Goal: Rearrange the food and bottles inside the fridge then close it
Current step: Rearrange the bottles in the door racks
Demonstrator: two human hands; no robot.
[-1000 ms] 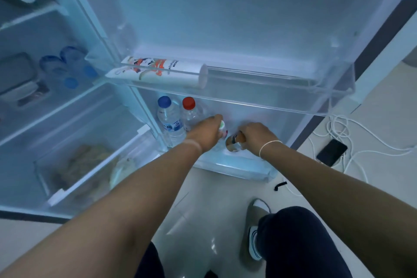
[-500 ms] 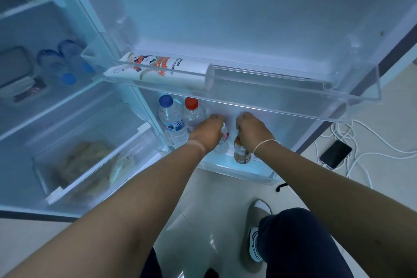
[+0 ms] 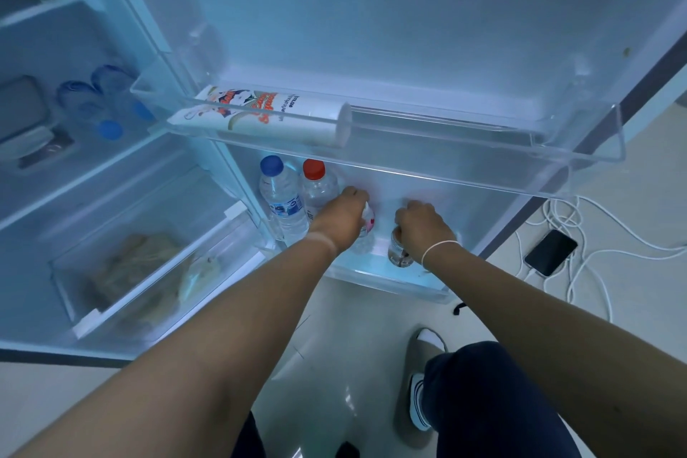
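I am looking down into the open fridge, and far to the left a grey container (image 3: 22,119) is sitting on an inner shelf beside two blue-capped bottles (image 3: 107,104) lying on their sides. Below them a clear drawer (image 3: 156,253) is holding bagged food (image 3: 141,268). Moving right to the door, a white tube (image 3: 267,113) is lying flat in the upper door shelf (image 3: 483,156). In the bottom door shelf (image 3: 390,277), a blue-capped water bottle (image 3: 282,197) and a red-capped bottle (image 3: 316,186) are standing upright, touching each other. My left hand (image 3: 340,217) is gripping the top of a small clear bottle (image 3: 366,230) with a pink label, fingers curled round it, just beside the red-capped one. My right hand (image 3: 423,225) is clamping its curled fingers on the neck of a small dark bottle (image 3: 399,253), standing a little apart. On the floor at the far right, a phone (image 3: 550,252) is lying among white cables (image 3: 594,234).
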